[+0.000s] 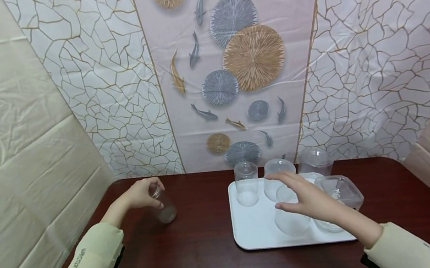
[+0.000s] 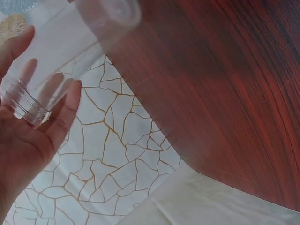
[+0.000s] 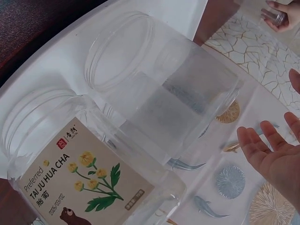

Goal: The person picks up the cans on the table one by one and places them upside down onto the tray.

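Note:
My left hand (image 1: 140,194) grips a slim clear plastic jar (image 1: 167,211) by its threaded neck, at the far left of the table. In the left wrist view the fingers wrap the neck, and the jar's body (image 2: 70,40) points away from the palm. Over the white tray (image 1: 255,235), my right hand (image 1: 307,194) has its fingers spread and holds nothing. Below its thumb is a round clear jar (image 1: 292,222). The right wrist view shows a square jar with a flower-tea label (image 3: 89,173) and another clear jar (image 3: 164,93) near the hand.
Several more clear containers stand on or by the tray: a slim jar (image 1: 247,184) at its back left, a wide one (image 1: 316,163) behind, and a square one (image 1: 342,191) at the right. Patterned cloth (image 1: 126,96) rises along the back edge of the dark red table (image 1: 200,256).

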Demonstrator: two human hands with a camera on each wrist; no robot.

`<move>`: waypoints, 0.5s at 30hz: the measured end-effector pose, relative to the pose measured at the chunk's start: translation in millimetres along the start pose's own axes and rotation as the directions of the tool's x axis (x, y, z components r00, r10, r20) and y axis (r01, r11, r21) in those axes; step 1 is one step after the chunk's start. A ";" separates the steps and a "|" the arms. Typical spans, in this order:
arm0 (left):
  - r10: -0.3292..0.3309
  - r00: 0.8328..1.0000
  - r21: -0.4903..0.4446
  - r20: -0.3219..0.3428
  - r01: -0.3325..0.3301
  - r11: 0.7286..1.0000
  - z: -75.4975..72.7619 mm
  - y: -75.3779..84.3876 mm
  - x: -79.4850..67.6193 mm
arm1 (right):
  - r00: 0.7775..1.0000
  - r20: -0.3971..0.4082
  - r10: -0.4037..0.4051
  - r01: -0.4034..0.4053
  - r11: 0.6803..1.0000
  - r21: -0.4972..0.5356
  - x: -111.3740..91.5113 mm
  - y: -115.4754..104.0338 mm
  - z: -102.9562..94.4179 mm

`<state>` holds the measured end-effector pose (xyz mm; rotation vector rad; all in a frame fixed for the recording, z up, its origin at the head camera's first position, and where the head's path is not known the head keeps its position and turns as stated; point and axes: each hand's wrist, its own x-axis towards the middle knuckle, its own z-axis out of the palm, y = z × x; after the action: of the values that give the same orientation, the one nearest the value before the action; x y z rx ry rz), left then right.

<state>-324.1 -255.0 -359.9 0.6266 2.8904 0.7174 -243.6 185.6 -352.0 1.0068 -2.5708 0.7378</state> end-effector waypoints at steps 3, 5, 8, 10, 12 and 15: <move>0.030 0.999 -0.005 -0.040 -0.030 1.000 1.5 0.3 1.6 | 1.000 -0.006 -0.001 0.001 1.000 0.002 0.1 -0.6 -0.9; 0.050 0.996 -0.010 -0.069 -0.051 0.999 2.7 1.1 2.2 | 1.000 -0.008 0.000 0.000 1.000 0.005 0.1 -0.9 -1.3; 0.070 0.991 -0.018 -0.111 -0.072 0.997 5.2 2.3 2.7 | 1.000 -0.007 0.001 -0.001 1.000 0.010 0.1 -1.1 -2.0; 0.072 0.989 -0.025 -0.132 -0.076 0.997 7.0 3.5 2.6 | 1.000 0.001 0.009 -0.009 1.000 0.015 0.2 -0.9 -2.2; 0.065 0.987 -0.034 -0.148 -0.070 0.997 8.7 5.3 1.5 | 1.000 0.006 0.012 -0.012 1.000 0.017 0.0 -1.1 -2.5; 0.047 0.983 -0.039 -0.177 -0.055 0.998 10.2 8.8 -0.8 | 1.000 0.013 0.021 -0.021 1.000 0.022 -0.2 -0.9 -2.3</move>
<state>-318.2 -243.9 -364.8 0.6659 3.0186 0.8832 -242.6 186.5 -349.9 0.9959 -2.5930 0.7693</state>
